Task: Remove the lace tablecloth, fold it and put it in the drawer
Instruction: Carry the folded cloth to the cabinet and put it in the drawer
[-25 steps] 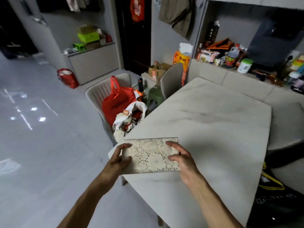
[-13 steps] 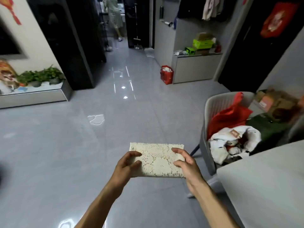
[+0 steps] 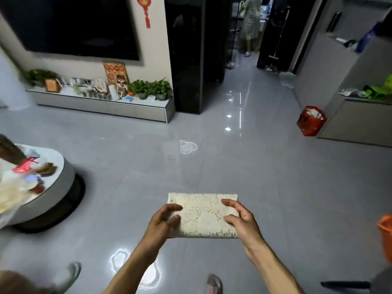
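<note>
folded lace tablecloth (image 3: 202, 215), left hand (image 3: 162, 222), right hand (image 3: 240, 221) gripping ends

left hand (image 3: 164, 220): bare, no glove or ring | right hand (image 3: 244, 221): bare | forearms: uncovered, no sleeves visible | foot (image 3: 214, 284): grey-pink slipper

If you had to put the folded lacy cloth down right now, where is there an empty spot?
Only the grey floor is bare: a wide patch between the low TV shelf, the round table and the red bag. The shelf and round table are crowded. Both hands, left hand and right hand, hold the lace tablecloth.
</note>
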